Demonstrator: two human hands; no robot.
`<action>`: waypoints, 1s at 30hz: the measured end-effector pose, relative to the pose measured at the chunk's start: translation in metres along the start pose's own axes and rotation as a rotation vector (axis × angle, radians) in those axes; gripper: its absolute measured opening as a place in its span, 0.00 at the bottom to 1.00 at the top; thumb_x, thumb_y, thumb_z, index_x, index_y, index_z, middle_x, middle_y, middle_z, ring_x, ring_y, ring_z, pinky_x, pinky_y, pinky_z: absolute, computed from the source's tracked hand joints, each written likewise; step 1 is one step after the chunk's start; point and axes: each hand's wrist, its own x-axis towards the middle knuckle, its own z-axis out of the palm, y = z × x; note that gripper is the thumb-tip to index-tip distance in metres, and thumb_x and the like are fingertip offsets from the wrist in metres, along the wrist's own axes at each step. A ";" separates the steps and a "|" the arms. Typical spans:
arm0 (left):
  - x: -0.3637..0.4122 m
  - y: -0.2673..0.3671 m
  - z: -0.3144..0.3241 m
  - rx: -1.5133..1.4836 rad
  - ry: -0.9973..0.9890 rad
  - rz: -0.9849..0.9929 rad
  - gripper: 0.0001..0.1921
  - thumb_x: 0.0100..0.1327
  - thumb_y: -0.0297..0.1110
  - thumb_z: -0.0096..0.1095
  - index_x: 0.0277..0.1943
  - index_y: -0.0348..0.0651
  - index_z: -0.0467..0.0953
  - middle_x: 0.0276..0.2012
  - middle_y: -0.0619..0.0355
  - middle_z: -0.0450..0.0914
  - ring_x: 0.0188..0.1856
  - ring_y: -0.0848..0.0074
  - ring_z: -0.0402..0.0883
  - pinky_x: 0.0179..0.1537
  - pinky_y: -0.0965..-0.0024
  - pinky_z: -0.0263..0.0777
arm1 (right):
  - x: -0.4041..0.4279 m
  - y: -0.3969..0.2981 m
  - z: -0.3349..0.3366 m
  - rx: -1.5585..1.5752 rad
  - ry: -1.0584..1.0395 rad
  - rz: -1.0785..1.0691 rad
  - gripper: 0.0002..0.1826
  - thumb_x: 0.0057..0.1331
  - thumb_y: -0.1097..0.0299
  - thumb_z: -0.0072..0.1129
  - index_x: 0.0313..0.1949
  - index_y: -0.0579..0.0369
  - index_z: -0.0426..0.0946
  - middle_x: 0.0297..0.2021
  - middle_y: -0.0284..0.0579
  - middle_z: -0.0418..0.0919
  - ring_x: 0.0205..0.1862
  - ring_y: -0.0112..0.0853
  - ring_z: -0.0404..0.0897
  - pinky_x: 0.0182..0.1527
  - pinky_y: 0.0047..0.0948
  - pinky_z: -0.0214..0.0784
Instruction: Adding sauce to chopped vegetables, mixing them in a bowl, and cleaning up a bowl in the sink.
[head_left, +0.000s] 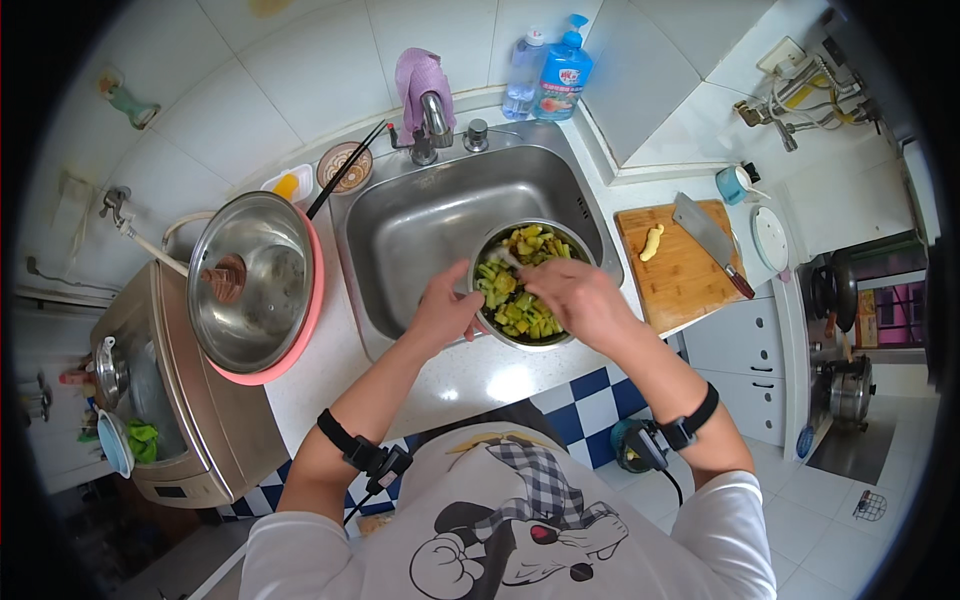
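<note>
A round metal bowl (534, 347) holds chopped green vegetable pieces (525, 304), glossy and partly browned with sauce. It sits over the front right edge of the stainless steel sink (420, 225). At the bowl's left side is my left hand (448, 306), its thumb on the rim and its other fingers partly hidden along the wall. My right hand (581, 296) reaches over the bowl from the right, closed on a pale utensil (510, 257), probably a spoon. Its lower end is among the vegetables, and my fingers cover part of it.
Right of the sink, a wooden cutting board (660, 292) bears a cleaver (705, 229) and a yellowish piece of ginger (652, 243). Leftward, a large metal basin (259, 330) rests on a pink basin (316, 300). Black chopsticks (341, 176) lie across a patterned bowl (352, 180). The faucet (435, 120) stands behind.
</note>
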 end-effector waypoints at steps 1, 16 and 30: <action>0.000 -0.003 -0.001 0.018 -0.011 -0.004 0.32 0.64 0.24 0.52 0.71 0.33 0.54 0.28 0.47 0.82 0.19 0.74 0.80 0.17 0.74 0.70 | -0.004 0.003 0.005 0.002 0.001 0.000 0.09 0.61 0.75 0.60 0.42 0.62 0.80 0.32 0.49 0.80 0.33 0.41 0.81 0.33 0.35 0.75; -0.003 0.006 -0.002 0.055 0.010 -0.006 0.33 0.61 0.24 0.53 0.70 0.33 0.56 0.27 0.49 0.82 0.21 0.75 0.81 0.18 0.74 0.72 | -0.004 0.028 -0.030 -0.048 -0.023 0.117 0.08 0.65 0.74 0.58 0.42 0.62 0.81 0.34 0.51 0.82 0.34 0.47 0.81 0.35 0.36 0.76; 0.010 -0.002 -0.007 -0.010 0.054 -0.012 0.33 0.63 0.24 0.51 0.71 0.37 0.55 0.29 0.47 0.82 0.21 0.73 0.82 0.20 0.73 0.75 | -0.048 -0.026 -0.026 0.139 -0.003 0.183 0.08 0.62 0.75 0.61 0.41 0.64 0.80 0.29 0.54 0.82 0.26 0.44 0.82 0.29 0.36 0.76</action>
